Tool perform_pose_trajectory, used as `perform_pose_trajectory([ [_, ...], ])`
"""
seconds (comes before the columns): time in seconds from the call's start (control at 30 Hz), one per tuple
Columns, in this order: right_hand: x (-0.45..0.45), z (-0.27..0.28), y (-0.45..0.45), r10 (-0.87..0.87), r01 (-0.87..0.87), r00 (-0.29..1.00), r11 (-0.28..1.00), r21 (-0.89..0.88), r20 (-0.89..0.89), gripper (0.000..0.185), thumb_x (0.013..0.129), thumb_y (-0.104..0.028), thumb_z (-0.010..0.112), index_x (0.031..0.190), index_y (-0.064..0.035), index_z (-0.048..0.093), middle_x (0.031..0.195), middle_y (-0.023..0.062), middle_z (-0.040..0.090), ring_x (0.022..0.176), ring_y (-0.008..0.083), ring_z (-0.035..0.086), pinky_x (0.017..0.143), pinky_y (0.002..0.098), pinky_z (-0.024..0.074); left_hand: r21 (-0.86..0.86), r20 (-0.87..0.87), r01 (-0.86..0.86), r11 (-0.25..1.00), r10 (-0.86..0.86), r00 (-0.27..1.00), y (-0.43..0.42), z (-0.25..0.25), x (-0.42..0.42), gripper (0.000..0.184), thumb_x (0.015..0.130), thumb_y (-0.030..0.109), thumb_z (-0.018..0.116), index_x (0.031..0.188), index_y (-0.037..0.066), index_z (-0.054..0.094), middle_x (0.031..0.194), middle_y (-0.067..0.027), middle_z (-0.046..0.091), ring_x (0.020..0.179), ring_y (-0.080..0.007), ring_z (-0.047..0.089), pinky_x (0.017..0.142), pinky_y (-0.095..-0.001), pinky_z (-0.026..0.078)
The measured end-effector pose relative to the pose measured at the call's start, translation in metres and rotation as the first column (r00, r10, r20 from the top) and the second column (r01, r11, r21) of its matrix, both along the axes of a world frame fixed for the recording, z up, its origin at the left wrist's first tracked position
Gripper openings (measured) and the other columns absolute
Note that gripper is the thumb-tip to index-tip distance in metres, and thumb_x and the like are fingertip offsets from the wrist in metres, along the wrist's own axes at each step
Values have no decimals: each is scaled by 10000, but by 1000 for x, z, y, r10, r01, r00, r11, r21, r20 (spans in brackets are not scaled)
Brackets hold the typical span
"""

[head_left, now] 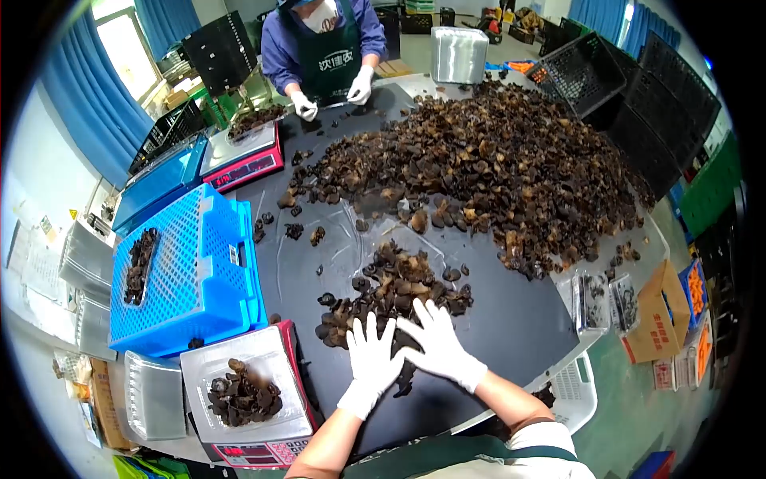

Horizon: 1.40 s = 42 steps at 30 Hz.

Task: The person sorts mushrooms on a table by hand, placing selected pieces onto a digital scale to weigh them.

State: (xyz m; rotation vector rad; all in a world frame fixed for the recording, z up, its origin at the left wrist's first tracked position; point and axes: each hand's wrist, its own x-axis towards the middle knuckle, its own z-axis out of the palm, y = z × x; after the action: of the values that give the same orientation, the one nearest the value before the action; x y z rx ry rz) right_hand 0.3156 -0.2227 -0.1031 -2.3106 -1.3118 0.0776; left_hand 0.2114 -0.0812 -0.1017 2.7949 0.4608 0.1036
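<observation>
My left hand [372, 359], in a white glove, lies with its fingers spread on the near edge of a small pile of wood ear mushrooms [397, 279]. Beside it my right hand [441, 349], also gloved, has its fingers stretched out over the same pile. The two thumbs meet or overlap between the hands. Neither hand grips anything. Dark brown, curled pieces make up the pile on the black tabletop [495, 327]. A few pieces show below the hands, near my left wrist.
A large heap of wood ear mushrooms [511, 160] covers the far right. At left are a scale [195, 375] bearing a tray of mushrooms [243, 397], an upturned blue basket [179, 263] and a second scale [243, 164]. A gloved co-worker [327, 56] stands across the table.
</observation>
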Motion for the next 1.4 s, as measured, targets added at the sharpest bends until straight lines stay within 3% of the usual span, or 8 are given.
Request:
perform_pose_trajectory([
  [0.4,-89,6,-58,158,-134,982,970,205,-103,218,752,-201,692,968,-181,700,1082,-12,647,1165,302,491,1026,523,331,-231,92,217,948,-201,975,-17,-2,-149,419,731,176,715,1136,97,638,1261,-204,524,1205,-423,463,1008,-502,377],
  [0.6,-51,18,-44,-191,218,976,870,441,-106,155,699,-25,688,830,-106,676,750,55,655,719,263,621,706,373,471,-382,230,64,922,27,973,-16,7,-140,200,732,91,703,928,83,666,1060,-143,607,1018,-326,578,884,-406,467],
  [0.87,-14,7,37,-209,214,976,916,338,-53,281,797,-173,670,1057,-68,655,872,105,656,781,276,615,704,388,458,-384,196,-24,923,107,975,-11,-2,-128,339,727,128,714,1051,80,625,1120,-160,561,1027,-337,557,878,-414,461],
  [0.93,-7,-7,54,-202,204,979,977,60,-30,339,817,-233,644,1117,-75,629,847,107,635,802,283,614,721,403,461,-357,183,-11,934,81,980,-11,-3,-132,339,729,138,716,1051,79,627,1149,-159,547,1051,-332,546,890,-414,455],
  [1.03,4,-11,56,-210,247,966,922,298,-150,230,820,-186,621,1023,-103,690,876,98,683,774,301,635,721,404,491,-336,179,-4,942,68,982,-12,0,-133,308,727,119,723,1019,67,641,1125,-157,565,1048,-332,559,904,-396,464],
  [1.2,9,43,-23,-12,448,645,816,366,-764,299,841,-256,661,1007,-10,698,932,104,701,769,161,617,752,315,485,-436,241,-99,894,222,945,-10,7,-129,161,728,61,691,874,68,622,930,-110,595,879,-298,589,775,-385,482],
  [1.33,25,73,-128,352,-10,263,932,362,-898,330,778,-257,713,952,24,707,955,117,692,803,220,621,779,331,477,-423,306,-47,905,192,932,-3,16,-105,175,731,56,684,891,60,613,901,-111,592,876,-294,578,771,-380,475],
  [1.4,21,83,-151,297,-95,314,955,282,-902,397,776,-337,711,944,23,716,921,141,693,900,271,604,835,400,450,-393,270,-48,918,166,949,-1,18,-92,249,724,80,694,956,64,608,938,-121,581,908,-305,567,799,-392,468],
])
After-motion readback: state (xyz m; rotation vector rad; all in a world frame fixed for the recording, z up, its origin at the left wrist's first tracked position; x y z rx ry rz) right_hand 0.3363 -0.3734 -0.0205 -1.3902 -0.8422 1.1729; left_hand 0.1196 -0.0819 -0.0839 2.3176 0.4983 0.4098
